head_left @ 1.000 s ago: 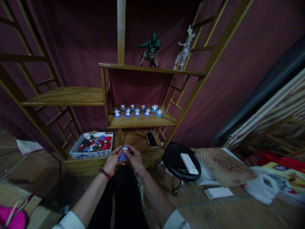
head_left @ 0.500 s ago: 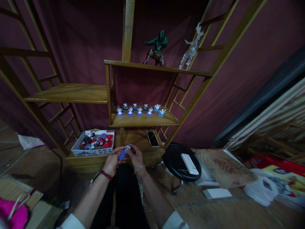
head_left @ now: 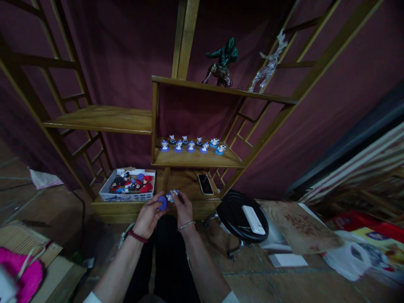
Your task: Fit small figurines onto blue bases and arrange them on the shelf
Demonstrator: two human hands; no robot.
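My left hand (head_left: 149,215) pinches a round purple base (head_left: 162,203) by its edge, its flat face turned toward me. Close beside it, my right hand (head_left: 183,208) grips a small white-and-purple figurine (head_left: 172,195) between thumb and fingers. A narrow gap shows between base and figurine. Both hands are above my lap, in front of the low shelf. Beyond them, several small figurines on purple, black and blue bases stand in rows on the middle shelf (head_left: 195,158). To the left, a white box (head_left: 126,197) holds a jumble of red, black and blue figurine pieces.
A phone (head_left: 205,184) lies on the low shelf. Right of my legs stands a black stool (head_left: 233,216) with a white object (head_left: 253,219) on it. A green hooded statue (head_left: 222,63) and a clear deer figure (head_left: 269,65) occupy the top shelf. A plastic bag (head_left: 349,256) lies far right.
The purple base and the figurine, close together before, are now slightly apart and turned. My view has shifted a little left, so the shelves appear further right.
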